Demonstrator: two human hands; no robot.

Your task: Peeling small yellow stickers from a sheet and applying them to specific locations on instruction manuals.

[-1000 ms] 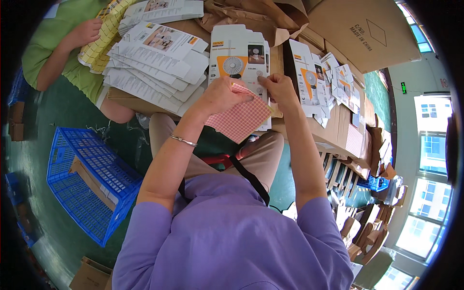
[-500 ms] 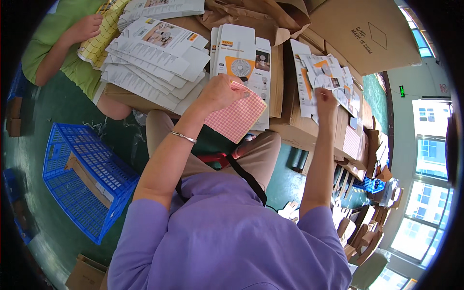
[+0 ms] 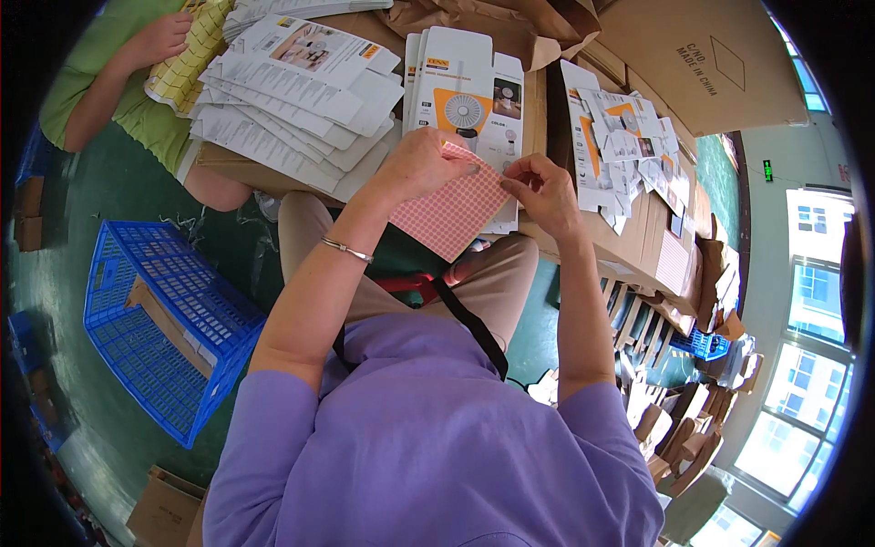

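My left hand [image 3: 421,166] pinches the top edge of a pink-and-white sheet of small stickers [image 3: 447,214], which hangs tilted over my lap. At the sheet's right corner is my right hand [image 3: 547,196], thumb and forefinger closed on the edge; whether a single sticker is between them is too small to tell. Just beyond both hands lie flat white printed boxes [image 3: 458,77] with a fan picture and an orange panel. To their right, more flat fan boxes [image 3: 624,137] lie in a loose, overlapping pile on a brown carton.
At left, a fanned stack of flat white boxes [image 3: 301,91] lies beside a person in a green top [image 3: 109,100], whose hand is near yellow checked material. A blue plastic crate [image 3: 169,319] stands on the green floor. A big brown carton [image 3: 702,59] rises at back right.
My right hand has come left from the right-hand box pile to the sticker sheet's corner. My left hand still holds the sheet. The view has shifted slightly.
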